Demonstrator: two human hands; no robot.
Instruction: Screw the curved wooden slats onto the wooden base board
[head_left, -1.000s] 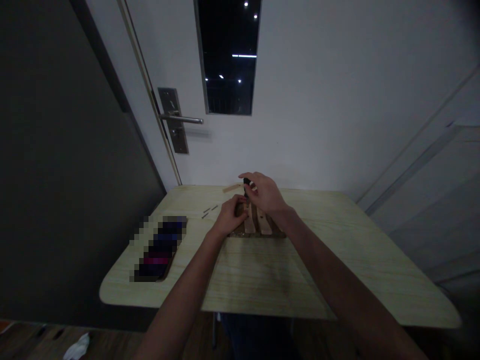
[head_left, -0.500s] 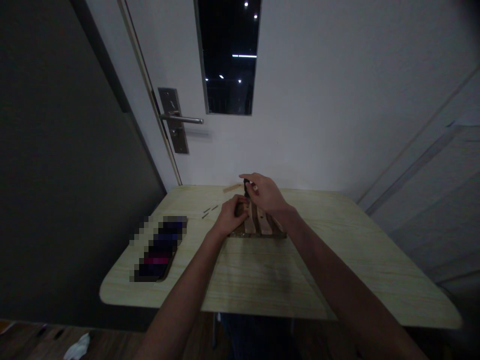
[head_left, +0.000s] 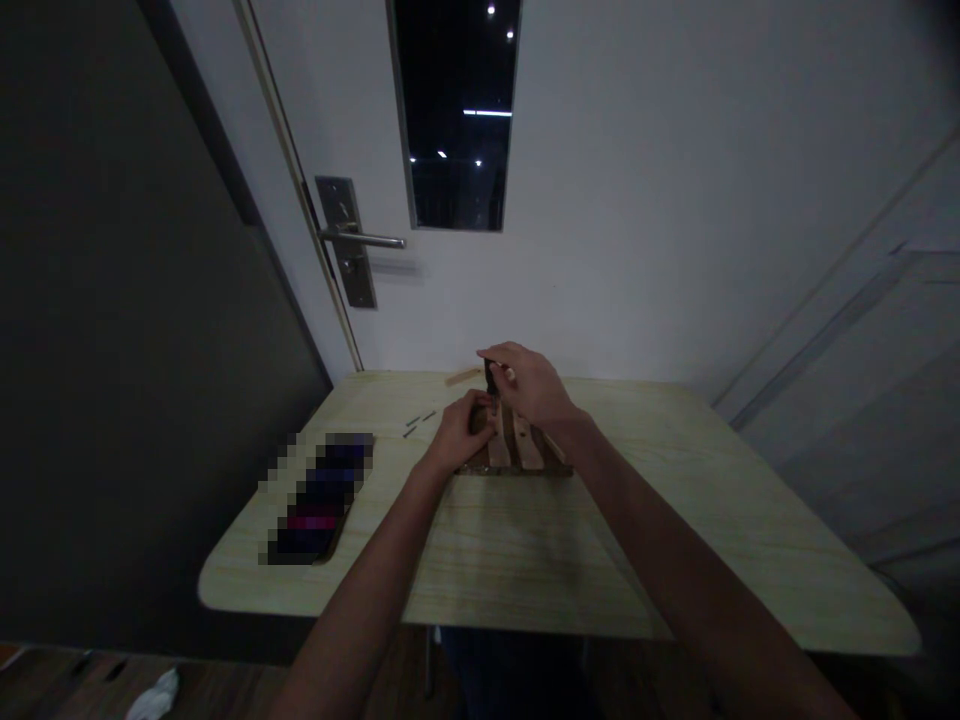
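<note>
Wooden board with pale strips, dark-handled tool upright above it, two hands in attendance

Board (head_left: 517,472): brown, lying flat on the table (head_left: 517,570) toward its far side, in front of the wearer. Pale strips (head_left: 533,455): wooden, side by side across the board.

Dark-handled tool (head_left: 490,377): roughly upright over the board's far part; its lower end is too small to make out.

Right hand (head_left: 538,392): thumb and fingers pinching the tool's handle; hand and wrist hide part of the board's right side.

Left hand (head_left: 455,435): at the board's left, covering that edge; fingers curved toward the tool's foot, thumb by the nearest strip. Whether they pinch anything cannot be told.

Loose strip (head_left: 462,377): pale, beyond the left hand.

Metal pins (head_left: 410,432): three, slender, left of the left hand, clear of it.

Phone (head_left: 341,515): pixelated, at the table's left.

Door (head_left: 637,240): white, behind the table, with lever handle (head_left: 367,240) and narrow dark window (head_left: 457,130).
</note>
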